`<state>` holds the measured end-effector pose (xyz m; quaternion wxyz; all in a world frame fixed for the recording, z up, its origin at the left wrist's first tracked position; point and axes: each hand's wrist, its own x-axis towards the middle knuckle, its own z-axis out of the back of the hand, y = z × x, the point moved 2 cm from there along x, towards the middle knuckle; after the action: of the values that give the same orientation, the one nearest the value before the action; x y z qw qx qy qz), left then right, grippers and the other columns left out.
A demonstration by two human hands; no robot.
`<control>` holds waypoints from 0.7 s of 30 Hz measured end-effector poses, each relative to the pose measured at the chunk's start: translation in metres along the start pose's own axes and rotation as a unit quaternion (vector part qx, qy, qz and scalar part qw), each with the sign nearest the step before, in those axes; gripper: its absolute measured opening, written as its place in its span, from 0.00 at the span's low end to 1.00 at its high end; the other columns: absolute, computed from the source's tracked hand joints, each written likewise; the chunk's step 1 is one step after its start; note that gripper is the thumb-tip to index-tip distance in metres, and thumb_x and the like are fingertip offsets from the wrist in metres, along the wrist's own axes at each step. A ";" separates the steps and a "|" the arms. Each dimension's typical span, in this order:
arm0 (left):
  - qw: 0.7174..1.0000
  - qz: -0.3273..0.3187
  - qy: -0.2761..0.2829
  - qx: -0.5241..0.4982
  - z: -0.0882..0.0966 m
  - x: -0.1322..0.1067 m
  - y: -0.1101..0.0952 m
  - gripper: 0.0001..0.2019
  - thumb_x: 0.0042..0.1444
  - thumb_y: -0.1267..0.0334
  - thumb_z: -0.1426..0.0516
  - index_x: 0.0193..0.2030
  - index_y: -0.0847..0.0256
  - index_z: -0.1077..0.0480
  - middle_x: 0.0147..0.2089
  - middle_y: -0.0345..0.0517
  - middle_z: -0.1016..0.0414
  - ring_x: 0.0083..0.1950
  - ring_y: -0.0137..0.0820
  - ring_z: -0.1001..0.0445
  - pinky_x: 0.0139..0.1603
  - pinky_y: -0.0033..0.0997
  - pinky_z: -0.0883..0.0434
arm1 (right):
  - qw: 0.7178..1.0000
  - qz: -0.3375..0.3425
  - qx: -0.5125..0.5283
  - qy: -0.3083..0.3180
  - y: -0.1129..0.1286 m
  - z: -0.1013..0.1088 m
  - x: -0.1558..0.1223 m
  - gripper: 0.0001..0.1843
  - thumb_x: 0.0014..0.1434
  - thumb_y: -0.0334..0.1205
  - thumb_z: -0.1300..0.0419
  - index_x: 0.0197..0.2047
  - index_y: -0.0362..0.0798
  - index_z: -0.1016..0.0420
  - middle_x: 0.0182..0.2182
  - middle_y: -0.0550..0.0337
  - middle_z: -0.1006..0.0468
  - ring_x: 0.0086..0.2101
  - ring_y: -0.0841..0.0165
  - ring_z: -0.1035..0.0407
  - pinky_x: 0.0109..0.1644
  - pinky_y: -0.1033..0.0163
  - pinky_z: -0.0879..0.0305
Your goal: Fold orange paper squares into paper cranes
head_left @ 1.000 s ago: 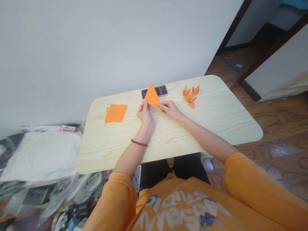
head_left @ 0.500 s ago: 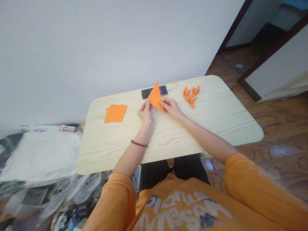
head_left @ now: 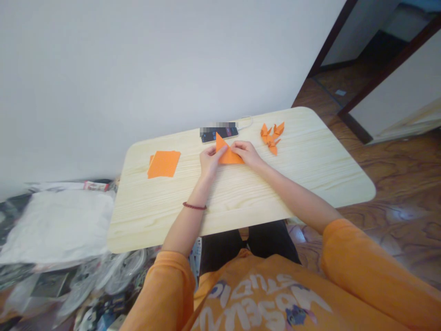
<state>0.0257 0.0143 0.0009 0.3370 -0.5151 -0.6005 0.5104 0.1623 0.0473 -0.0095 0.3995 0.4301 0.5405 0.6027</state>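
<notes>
An orange paper triangle (head_left: 227, 154) lies low over the light wooden table (head_left: 241, 193), near its far middle. My left hand (head_left: 207, 162) pinches the triangle's left edge with closed fingers. My right hand (head_left: 246, 152) grips its right side, fingers pressed onto the paper. Both hands sit close together just in front of a dark phone (head_left: 219, 133).
A stack of flat orange paper squares (head_left: 164, 164) lies at the table's left. Several folded orange paper figures (head_left: 272, 135) sit at the back right. A cable runs from the phone. Plastic bags and clutter (head_left: 58, 239) fill the floor at left. A doorway opens at right.
The triangle, held upright in the air a second ago, has come down toward the table top. Both hands moved down with it and kept their hold.
</notes>
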 end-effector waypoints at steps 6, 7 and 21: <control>0.999 0.000 -0.032 -0.031 0.001 0.002 0.005 0.17 0.30 0.57 0.29 0.26 0.64 0.24 0.29 0.44 0.22 0.32 0.31 0.25 0.38 0.30 0.29 | 1.000 -0.010 -0.013 -0.005 0.007 -0.001 -0.001 0.09 0.46 0.41 0.45 0.20 0.46 0.35 0.20 0.65 0.37 0.26 0.73 0.43 0.31 0.66 0.48; 0.998 -0.002 -0.042 -0.039 0.002 0.003 0.005 0.17 0.30 0.57 0.29 0.26 0.64 0.24 0.28 0.43 0.22 0.32 0.30 0.25 0.38 0.29 0.29 | 1.000 -0.008 -0.013 -0.005 0.008 -0.001 -0.001 0.09 0.46 0.41 0.45 0.20 0.46 0.35 0.19 0.66 0.38 0.26 0.73 0.43 0.31 0.66 0.49; 0.983 -0.004 -0.147 -0.106 0.017 0.013 0.000 0.09 0.38 0.63 0.32 0.25 0.62 0.27 0.29 0.41 0.22 0.36 0.31 0.23 0.43 0.30 0.28 | 0.998 -0.053 -0.019 -0.032 0.019 0.005 -0.005 0.08 0.45 0.34 0.46 0.18 0.45 0.33 0.13 0.67 0.37 0.18 0.77 0.45 0.22 0.69 0.53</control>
<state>0.0065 0.0225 -0.0054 0.1904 -0.4653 -0.6961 0.5124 0.1684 0.0426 0.0092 0.4560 0.4123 0.5378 0.5770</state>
